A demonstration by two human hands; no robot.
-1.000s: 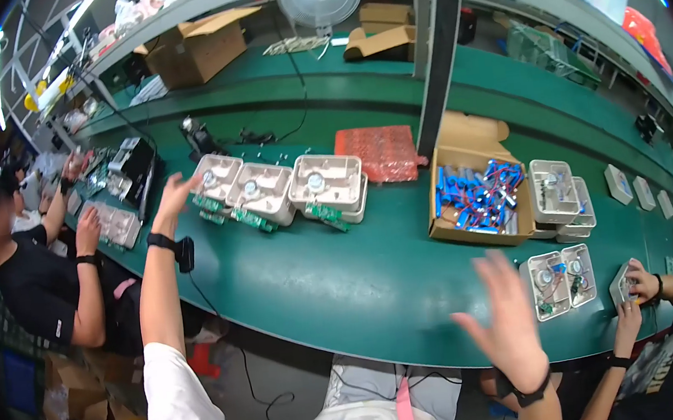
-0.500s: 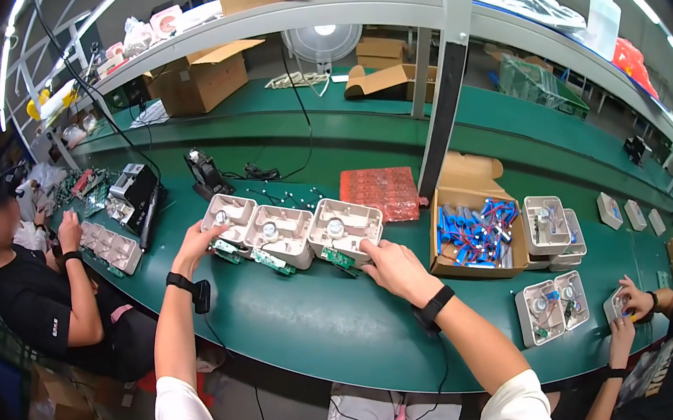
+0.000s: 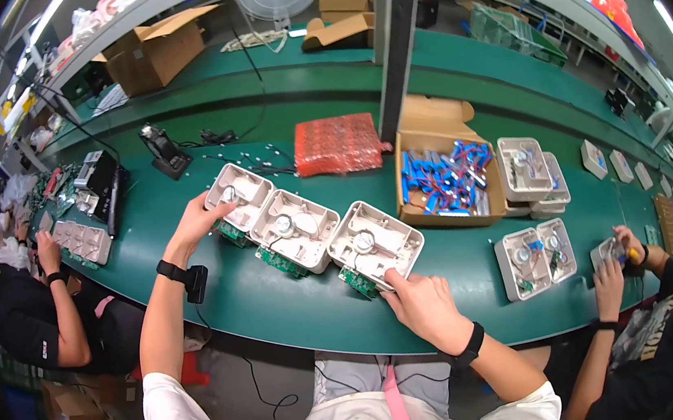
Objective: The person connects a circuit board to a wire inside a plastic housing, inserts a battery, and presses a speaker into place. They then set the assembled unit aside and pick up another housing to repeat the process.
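Observation:
Three open white plastic housings stand in a slanting row on the green bench: a left housing [image 3: 256, 187], a middle housing [image 3: 315, 227] and a right housing [image 3: 393, 245]. Each has a round metallic part inside. Green circuit boards hang at their near sides, among them the middle board [image 3: 281, 263] and the right board [image 3: 358, 283]. My left hand [image 3: 193, 227] grips the left housing at its outer end, thumb over the rim. With its thumb over the near rim, my right hand [image 3: 429, 308] holds the right housing at its near right corner; its other fingers are partly hidden.
Behind the row lies a red bubble-wrap bundle [image 3: 336, 144], beside a metal post [image 3: 401, 60]. A cardboard box [image 3: 452, 216] of blue wired cells stands to the right, near stacked housings [image 3: 525, 170] and another pair [image 3: 522, 260]. Co-workers sit at both sides. A black stand [image 3: 165, 152] is back left.
The row has turned: its right end has come nearer to me, and the right housing sits lower than the left. Both hands stay on the outer housings. The whole view has shifted too.

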